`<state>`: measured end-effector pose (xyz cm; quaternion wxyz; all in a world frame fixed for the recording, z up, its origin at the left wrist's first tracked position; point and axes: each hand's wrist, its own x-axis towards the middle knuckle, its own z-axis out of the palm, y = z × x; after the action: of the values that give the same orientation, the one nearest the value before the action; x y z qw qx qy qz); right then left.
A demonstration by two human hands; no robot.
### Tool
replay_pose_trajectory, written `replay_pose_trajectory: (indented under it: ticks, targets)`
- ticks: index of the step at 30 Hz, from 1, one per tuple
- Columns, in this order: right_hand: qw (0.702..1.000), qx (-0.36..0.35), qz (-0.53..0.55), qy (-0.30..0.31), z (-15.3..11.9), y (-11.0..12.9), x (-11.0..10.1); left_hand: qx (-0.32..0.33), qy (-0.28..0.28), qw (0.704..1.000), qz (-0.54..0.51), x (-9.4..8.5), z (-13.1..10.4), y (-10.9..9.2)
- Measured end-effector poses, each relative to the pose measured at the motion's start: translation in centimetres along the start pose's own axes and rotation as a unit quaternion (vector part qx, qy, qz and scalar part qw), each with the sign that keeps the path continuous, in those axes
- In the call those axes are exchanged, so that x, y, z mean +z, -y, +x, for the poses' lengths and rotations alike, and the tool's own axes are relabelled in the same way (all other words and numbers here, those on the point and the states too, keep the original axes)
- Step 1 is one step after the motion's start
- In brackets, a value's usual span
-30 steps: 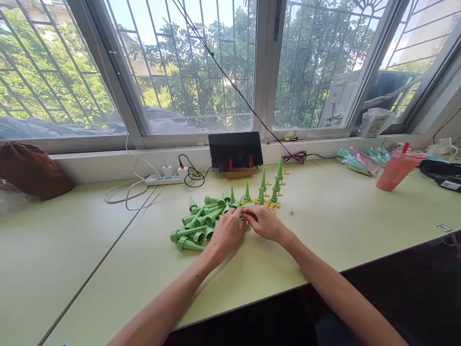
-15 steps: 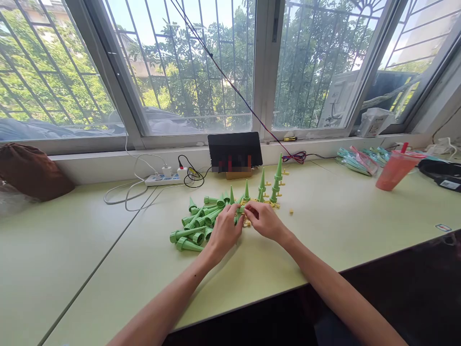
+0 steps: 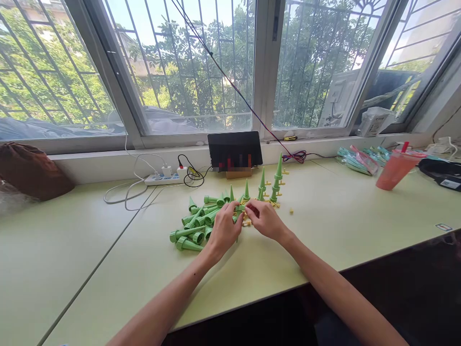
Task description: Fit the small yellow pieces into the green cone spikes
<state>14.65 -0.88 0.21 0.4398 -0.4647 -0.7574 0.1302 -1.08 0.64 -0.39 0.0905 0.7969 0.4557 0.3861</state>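
Note:
My left hand (image 3: 226, 228) is closed around a green cone-shaped piece (image 3: 239, 208), its fingers at the piece's ribbed collar. My right hand (image 3: 264, 218) pinches at the right side of that collar; whatever small part lies between its fingertips is hidden. Left of my hands lies a heap of green cones (image 3: 196, 222), several with their open ends showing. Behind my hands are small yellow parts (image 3: 247, 223). Stacked green cones with yellow side pieces (image 3: 276, 185) stand upright beyond my right hand.
A dark tablet (image 3: 235, 151) leans at the windowsill. A white power strip (image 3: 163, 179) with cables lies at the back left, near a brown bag (image 3: 34, 170). A red cup (image 3: 398, 168) and plastic packets (image 3: 356, 160) are at the right. One yellow piece (image 3: 291, 211) lies apart.
Both hands keep nearly the same place. The green piece between them has shifted very slightly, with its collar a little higher.

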Motion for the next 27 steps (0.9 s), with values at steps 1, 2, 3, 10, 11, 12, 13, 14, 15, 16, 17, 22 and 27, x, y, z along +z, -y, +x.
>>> replay_pose_trajectory:
  ticks: [1, 2, 3, 10, 11, 12, 13, 14, 15, 16, 17, 22, 27]
  targets:
    - [1.0, 0.0, -0.001, 0.001, 0.0, -0.01, -0.01, 0.0, 0.0, 1.0, 0.0, 0.0, 0.0, 0.01]
    - [1.0, 0.0, -0.002, 0.001, 0.01, -0.02, -0.01, 0.001, 0.0, 1.0, 0.001, 0.0, 0.0, 0.02]
    - [1.0, 0.0, -0.003, 0.002, 0.01, -0.03, -0.01, 0.001, -0.001, 1.0, 0.001, 0.01, -0.01, 0.03]
    - [1.0, -0.001, -0.014, 0.006, 0.02, -0.2, 0.05, 0.004, -0.005, 1.0, 0.0, 0.16, -0.07, 0.07]
    - [1.0, -0.001, -0.015, 0.007, 0.01, -0.21, 0.06, 0.003, -0.005, 1.0, 0.0, 0.16, -0.08, 0.05]
    - [1.0, 0.0, -0.016, 0.008, 0.0, -0.22, 0.06, 0.002, -0.004, 1.0, 0.0, 0.15, -0.08, 0.03]
    - [1.0, 0.0, -0.017, 0.009, -0.01, -0.22, 0.06, 0.002, -0.004, 1.0, 0.0, 0.15, -0.09, 0.0]
    - [1.0, 0.001, -0.017, 0.011, -0.01, -0.22, 0.05, 0.001, -0.003, 1.0, 0.001, 0.14, -0.09, -0.02]
    - [1.0, 0.002, -0.017, 0.011, -0.02, -0.21, 0.05, 0.001, -0.003, 1.0, 0.001, 0.14, -0.1, -0.04]
    - [1.0, 0.004, -0.017, 0.012, -0.02, -0.2, 0.04, 0.002, -0.002, 1.0, 0.001, 0.15, -0.1, -0.04]
    - [1.0, 0.006, -0.017, 0.012, -0.01, -0.2, 0.04, 0.002, -0.003, 1.0, 0.001, 0.16, -0.11, -0.04]
    - [1.0, 0.014, -0.016, 0.012, 0.02, -0.22, 0.07, 0.002, -0.006, 1.0, -0.002, 0.23, -0.15, 0.06]
    - [1.0, 0.017, -0.017, 0.009, 0.03, -0.19, 0.06, 0.001, -0.008, 1.0, -0.003, 0.21, -0.1, 0.01]
